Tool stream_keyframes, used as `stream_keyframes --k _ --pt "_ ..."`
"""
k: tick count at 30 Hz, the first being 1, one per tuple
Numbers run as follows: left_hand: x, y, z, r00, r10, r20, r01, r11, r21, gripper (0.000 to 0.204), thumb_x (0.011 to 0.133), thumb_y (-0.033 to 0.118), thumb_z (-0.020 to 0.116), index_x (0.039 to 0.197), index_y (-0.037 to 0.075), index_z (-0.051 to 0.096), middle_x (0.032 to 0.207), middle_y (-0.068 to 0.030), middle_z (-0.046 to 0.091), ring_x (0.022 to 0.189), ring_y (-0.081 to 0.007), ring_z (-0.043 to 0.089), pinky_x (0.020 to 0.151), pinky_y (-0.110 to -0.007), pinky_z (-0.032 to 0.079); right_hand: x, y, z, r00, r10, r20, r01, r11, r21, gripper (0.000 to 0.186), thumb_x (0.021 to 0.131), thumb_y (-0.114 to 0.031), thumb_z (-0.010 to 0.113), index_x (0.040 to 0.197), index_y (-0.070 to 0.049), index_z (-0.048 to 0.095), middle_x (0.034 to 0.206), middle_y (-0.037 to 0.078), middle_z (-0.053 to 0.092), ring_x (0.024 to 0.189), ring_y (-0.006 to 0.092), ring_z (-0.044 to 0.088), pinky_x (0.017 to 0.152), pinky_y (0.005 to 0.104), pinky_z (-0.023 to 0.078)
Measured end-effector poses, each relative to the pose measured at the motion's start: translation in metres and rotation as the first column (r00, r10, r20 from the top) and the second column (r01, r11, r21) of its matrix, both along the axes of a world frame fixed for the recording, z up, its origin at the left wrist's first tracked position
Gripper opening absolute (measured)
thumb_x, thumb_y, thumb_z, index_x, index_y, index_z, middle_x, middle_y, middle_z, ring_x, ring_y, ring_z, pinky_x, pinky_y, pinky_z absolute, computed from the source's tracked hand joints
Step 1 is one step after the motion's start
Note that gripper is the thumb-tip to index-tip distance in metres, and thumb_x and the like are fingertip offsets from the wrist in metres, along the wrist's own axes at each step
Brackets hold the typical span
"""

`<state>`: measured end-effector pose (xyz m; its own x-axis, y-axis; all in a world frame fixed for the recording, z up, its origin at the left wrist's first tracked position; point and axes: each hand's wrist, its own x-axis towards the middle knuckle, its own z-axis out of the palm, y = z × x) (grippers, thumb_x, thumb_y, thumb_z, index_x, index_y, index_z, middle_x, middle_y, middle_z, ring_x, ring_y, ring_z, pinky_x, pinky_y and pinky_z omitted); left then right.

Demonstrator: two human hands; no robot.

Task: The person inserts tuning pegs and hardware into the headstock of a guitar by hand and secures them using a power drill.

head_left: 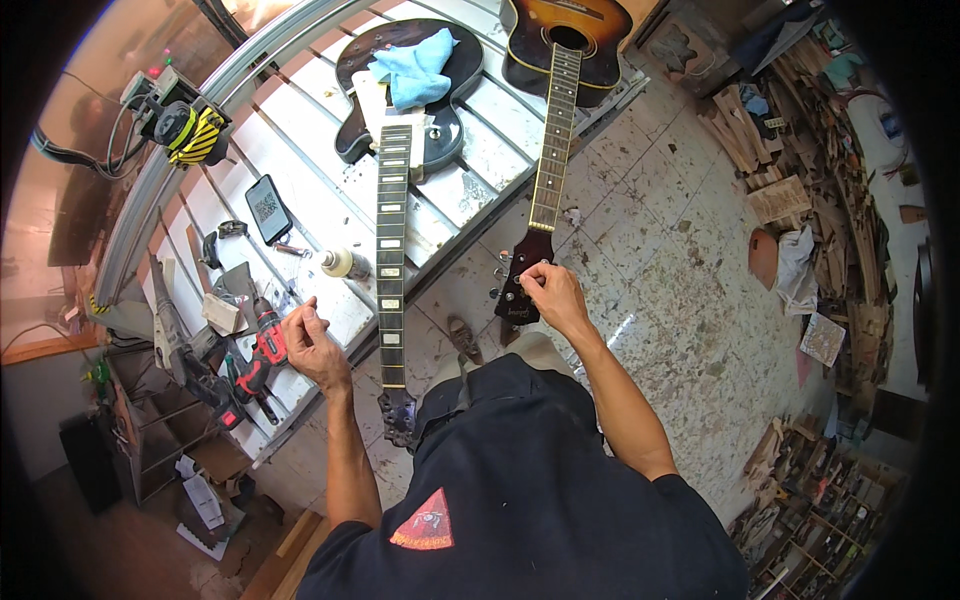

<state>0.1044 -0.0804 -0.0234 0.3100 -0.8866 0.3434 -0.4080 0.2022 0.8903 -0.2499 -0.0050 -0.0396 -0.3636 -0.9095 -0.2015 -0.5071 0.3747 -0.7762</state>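
My right hand [555, 297] is over the dark headstock [517, 290] of a sunburst acoustic guitar [540, 30], fingertips pinched together at a tuning post. What they pinch is too small to make out. My left hand [316, 350] is raised beside the bench edge, next to a red and black cordless drill [265, 345]. Its thumb and fingers are drawn together; whatever they hold is hidden. Between my hands runs the fretted neck [391, 230] of a dark electric guitar [360, 50], its headstock [398, 412] overhanging the bench near my waist.
A blue cloth [417, 70] lies on the electric guitar's body. On the slatted white bench [290, 180] are a phone [267, 209], a small bottle [338, 263] and a wood block [223, 314]. A yellow-and-black striped machine [196, 136] stands at left. Wood scraps [830, 220] are piled at right.
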Motion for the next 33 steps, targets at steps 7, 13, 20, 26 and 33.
stream_keyframes --k 7,13,20,26,33 --pt "-0.001 -0.003 -0.006 1.0 -0.018 -0.02 0.019 1.0 0.024 0.024 0.105 0.015 0.055 0.107 -0.002 0.072 0.1 -0.0073 0.065 0.071 -0.0087 0.052 0.066 -0.025 0.046 -0.008 -0.001 -0.013 0.993 -0.034 0.113 0.02 0.992 0.125 0.027 0.088 -0.027 0.068 0.085 -0.001 0.076 0.071 0.009 0.073 0.067 0.0198 0.069 0.066 0.0353 0.053" --pt "0.001 0.0 -0.009 0.999 -0.02 -0.029 0.021 0.999 0.039 0.024 0.105 0.014 0.054 0.107 -0.002 0.072 0.1 -0.0071 0.065 0.071 -0.0087 0.052 0.067 -0.025 0.047 -0.008 -0.004 -0.007 0.991 -0.06 0.117 0.035 0.979 0.2 0.026 0.086 -0.028 0.068 0.086 -0.003 0.078 0.07 0.007 0.073 0.064 0.0171 0.068 0.065 0.0339 0.053" --pt "0.002 0.003 -0.013 0.998 -0.024 -0.06 0.027 0.998 0.058 0.023 0.105 0.013 0.054 0.107 -0.002 0.072 0.1 -0.0065 0.064 0.072 -0.0088 0.053 0.068 -0.025 0.048 -0.008 -0.007 -0.008 0.988 -0.104 0.113 0.064 0.949 0.308 0.027 0.085 -0.03 0.07 0.088 -0.005 0.079 0.071 0.006 0.074 0.064 0.016 0.068 0.065 0.0336 0.053" --pt "0.005 0.005 -0.018 0.997 -0.017 -0.074 0.023 0.996 0.088 0.023 0.105 0.012 0.054 0.108 -0.002 0.072 0.099 -0.0064 0.064 0.072 -0.0091 0.053 0.069 -0.025 0.048 -0.005 -0.005 -0.012 0.994 -0.082 0.075 0.063 0.971 0.23 0.026 0.086 -0.031 0.07 0.089 -0.006 0.079 0.071 0.006 0.074 0.067 0.0183 0.07 0.067 0.0348 0.053" --pt "0.006 0.004 -0.02 0.997 -0.007 -0.079 0.016 0.994 0.108 0.023 0.105 0.013 0.054 0.108 -0.002 0.072 0.1 -0.0067 0.066 0.072 -0.0092 0.054 0.068 -0.025 0.049 0.002 -0.005 -0.008 0.995 -0.034 -0.089 0.042 0.994 0.098 0.027 0.088 -0.029 0.069 0.088 -0.004 0.077 0.079 0.016 0.074 0.077 0.0345 0.072 0.073 0.0438 0.055"
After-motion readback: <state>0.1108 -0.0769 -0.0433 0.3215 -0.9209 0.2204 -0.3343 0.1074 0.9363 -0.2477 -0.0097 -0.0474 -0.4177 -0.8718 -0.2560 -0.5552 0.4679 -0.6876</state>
